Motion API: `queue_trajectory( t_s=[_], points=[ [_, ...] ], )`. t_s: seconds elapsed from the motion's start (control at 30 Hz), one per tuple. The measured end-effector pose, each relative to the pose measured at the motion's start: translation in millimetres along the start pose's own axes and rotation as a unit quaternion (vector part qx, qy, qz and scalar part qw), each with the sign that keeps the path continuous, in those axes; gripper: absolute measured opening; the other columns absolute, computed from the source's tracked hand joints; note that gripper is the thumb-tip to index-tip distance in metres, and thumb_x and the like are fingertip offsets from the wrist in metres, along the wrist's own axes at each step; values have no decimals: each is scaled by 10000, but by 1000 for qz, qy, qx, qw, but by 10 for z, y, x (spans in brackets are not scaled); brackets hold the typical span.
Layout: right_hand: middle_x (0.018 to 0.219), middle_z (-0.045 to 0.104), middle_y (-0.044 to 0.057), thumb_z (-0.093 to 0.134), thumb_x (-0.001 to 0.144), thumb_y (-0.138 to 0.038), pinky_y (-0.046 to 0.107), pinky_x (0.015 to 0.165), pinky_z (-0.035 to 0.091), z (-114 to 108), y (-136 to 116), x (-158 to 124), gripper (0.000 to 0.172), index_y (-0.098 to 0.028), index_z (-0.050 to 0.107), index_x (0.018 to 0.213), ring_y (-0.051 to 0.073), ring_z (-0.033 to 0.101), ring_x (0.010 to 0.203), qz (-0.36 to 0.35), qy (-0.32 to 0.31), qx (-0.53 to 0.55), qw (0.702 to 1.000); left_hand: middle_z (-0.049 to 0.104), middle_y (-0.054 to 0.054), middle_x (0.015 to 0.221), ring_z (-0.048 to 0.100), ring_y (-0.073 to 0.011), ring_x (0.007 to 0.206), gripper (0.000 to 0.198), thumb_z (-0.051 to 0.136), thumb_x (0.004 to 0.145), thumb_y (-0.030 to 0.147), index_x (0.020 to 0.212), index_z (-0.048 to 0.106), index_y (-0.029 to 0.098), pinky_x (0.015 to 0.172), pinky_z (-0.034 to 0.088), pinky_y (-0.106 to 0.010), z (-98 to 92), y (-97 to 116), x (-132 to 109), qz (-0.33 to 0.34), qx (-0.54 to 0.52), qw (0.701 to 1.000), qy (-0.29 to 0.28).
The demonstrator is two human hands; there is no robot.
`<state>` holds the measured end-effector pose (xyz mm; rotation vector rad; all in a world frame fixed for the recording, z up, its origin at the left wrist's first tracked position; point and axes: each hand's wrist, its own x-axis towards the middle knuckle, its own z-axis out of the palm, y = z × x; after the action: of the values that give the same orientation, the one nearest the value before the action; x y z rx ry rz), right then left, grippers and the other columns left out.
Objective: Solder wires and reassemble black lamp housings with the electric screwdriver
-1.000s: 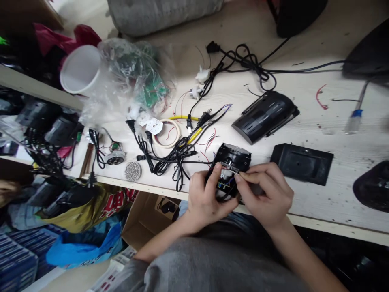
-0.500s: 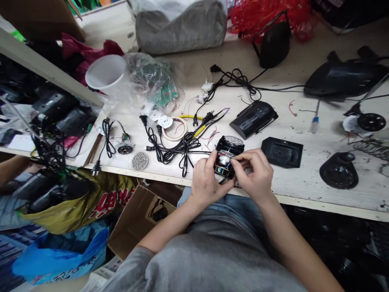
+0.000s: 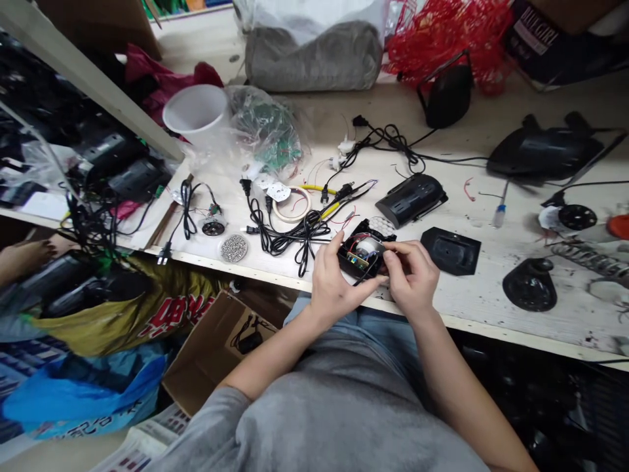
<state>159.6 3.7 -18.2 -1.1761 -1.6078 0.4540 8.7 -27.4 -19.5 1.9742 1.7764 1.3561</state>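
Note:
My left hand [image 3: 334,275] grips the left side of a black plastic lamp housing [image 3: 361,257], which lies open with its back facing up. My right hand [image 3: 411,277] holds the housing's right side, with its fingertips pinching near a round silver part [image 3: 366,249] inside. A small circuit board [image 3: 358,261] and thin red and black wires sit within the housing. A white-dotted LED panel [image 3: 382,225] shows at the far end, beyond my fingers. My fingers hide part of the housing's rim.
Tangled black power cords [image 3: 295,236] lie left of my hands, beside a tape ring [image 3: 291,204]. To the right are a black lamp cover [image 3: 411,199], a black plate [image 3: 451,251] and a screwdriver [image 3: 500,213]. The workbench's front edge [image 3: 275,282] runs just below my hands.
The camera has tilted, showing more of the far bench. My hands have turned the housing, and its circuit board now faces up more openly.

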Motion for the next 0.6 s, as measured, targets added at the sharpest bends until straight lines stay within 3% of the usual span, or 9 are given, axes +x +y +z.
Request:
queue_trajectory(
  t_s=[0.27, 0.43, 0.6],
  points=[
    [846, 678, 32, 568, 955, -251, 335, 660, 550, -14, 16, -20, 157, -223, 722, 971, 175, 663, 709, 16, 7, 7, 1000, 622, -160, 1233, 645, -288, 1111, 953, 825, 719, 577, 1440, 365, 156, 895, 578, -412, -21, 36, 39, -11, -11, 1000, -7],
    [821, 667, 16, 535, 975, -290, 311, 593, 536, -15, -5, -7, 173, -213, 690, 971, 146, 624, 594, 62, -12, 3, 998, 621, -145, 1206, 637, -283, 1090, 935, 837, 707, 544, 1427, 378, 163, 929, 558, -428, -22, -6, 37, -2, 7, 1000, -25],
    [850, 690, 21, 629, 926, -271, 293, 599, 521, -10, 1, 89, 66, -210, 640, 946, 144, 608, 610, -4, -37, -66, 997, 616, -125, 1168, 620, -273, 1062, 868, 828, 723, 453, 1414, 394, 160, 949, 532, -436, 5, -46, 84, 23, 15, 999, -26]
  ],
)
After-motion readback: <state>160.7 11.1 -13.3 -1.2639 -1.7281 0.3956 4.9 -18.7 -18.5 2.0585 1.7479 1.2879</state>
